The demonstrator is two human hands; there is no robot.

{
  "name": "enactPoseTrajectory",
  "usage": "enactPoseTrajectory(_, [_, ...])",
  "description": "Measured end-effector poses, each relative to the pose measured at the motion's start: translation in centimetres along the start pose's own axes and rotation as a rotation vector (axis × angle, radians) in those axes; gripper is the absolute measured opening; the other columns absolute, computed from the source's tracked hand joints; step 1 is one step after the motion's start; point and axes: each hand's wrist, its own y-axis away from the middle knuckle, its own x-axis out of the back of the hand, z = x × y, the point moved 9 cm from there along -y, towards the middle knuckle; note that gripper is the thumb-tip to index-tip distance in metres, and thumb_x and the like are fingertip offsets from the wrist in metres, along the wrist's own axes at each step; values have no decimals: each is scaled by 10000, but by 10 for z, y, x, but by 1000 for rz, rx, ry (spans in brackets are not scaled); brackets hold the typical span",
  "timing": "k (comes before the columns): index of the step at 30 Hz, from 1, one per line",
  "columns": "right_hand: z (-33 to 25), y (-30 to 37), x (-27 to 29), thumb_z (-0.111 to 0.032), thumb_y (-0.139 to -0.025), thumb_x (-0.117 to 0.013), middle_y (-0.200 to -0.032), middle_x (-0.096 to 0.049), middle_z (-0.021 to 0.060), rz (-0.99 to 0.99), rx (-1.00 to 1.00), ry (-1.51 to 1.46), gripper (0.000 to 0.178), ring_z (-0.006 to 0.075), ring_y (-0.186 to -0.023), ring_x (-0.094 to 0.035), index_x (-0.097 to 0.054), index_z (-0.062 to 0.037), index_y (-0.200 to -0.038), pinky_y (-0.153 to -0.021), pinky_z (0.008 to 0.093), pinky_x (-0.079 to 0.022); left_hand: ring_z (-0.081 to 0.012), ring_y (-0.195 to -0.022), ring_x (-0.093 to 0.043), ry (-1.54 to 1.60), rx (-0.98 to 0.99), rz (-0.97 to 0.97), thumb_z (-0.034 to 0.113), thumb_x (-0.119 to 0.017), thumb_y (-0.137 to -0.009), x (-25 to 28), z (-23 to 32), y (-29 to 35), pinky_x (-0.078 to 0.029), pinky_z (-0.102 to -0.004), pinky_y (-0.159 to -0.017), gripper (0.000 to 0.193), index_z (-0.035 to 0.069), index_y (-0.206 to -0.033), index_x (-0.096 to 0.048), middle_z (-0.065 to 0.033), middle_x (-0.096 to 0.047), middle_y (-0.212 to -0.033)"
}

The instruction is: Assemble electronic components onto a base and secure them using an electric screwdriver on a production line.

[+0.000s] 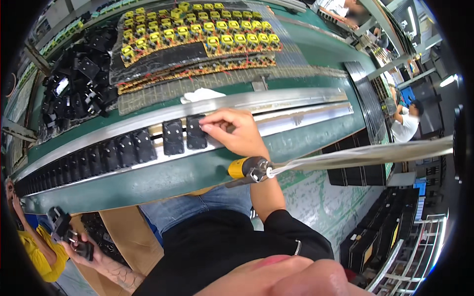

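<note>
A long row of black plug housings (109,157) with metal pins stands along a pale metal rail (296,121) on the green bench. Two housings sit apart at the row's right end. My right hand (237,130) has its thumb and index finger pinched at the upper right edge of the last housing (196,133). Down at the lower left, my left hand (88,251) is closed around several loose black plug housings (66,228), held below the bench edge. A yellow and black cylindrical thing (242,169) hangs in front of my right wrist and hides part of it.
Stacked boards with yellow transformers (197,34) lie at the back, beside a heap of black housings (79,74). A white cloth (202,94) lies behind the rail. An open cardboard box (131,232) stands below the bench. Other people work at far left and right.
</note>
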Motion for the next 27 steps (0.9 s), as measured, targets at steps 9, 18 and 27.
enactPoseTrajectory(9, [-20, -4, -13, 56, -616, -872, -1053, -688, 124, -104, 229, -178, 615, 124, -687, -603, -660, -21, -1187, -609, 209, -492, -131, -668, -591, 27, 522, -505, 150, -598, -897, -254, -138, 118, -555, -270, -459, 569, 132, -1432, -404, -178, -611, -1114])
enactPoseTrajectory(18, [-49, 6, -17, 148, -672, -760, -1180, -577, 158, -2, 177, -45, 756, 200, -805, -640, -470, 1, -1354, -693, 263, -554, -118, -680, -584, 135, 564, -736, -15, -656, -888, -329, -169, 177, -601, -305, -568, 360, 33, -1226, -541, -121, -590, -1050])
enactPoseTrajectory(27, [-27, 13, 11, 186, -723, -663, -1158, -559, 139, 233, 115, -286, 588, 187, -694, -610, -505, 7, -1260, -604, 242, -549, -122, -746, -593, 158, 715, -770, 3, -663, -892, -332, -185, 198, -578, -270, -631, 310, 15, -1186, -565, -113, -589, -1088])
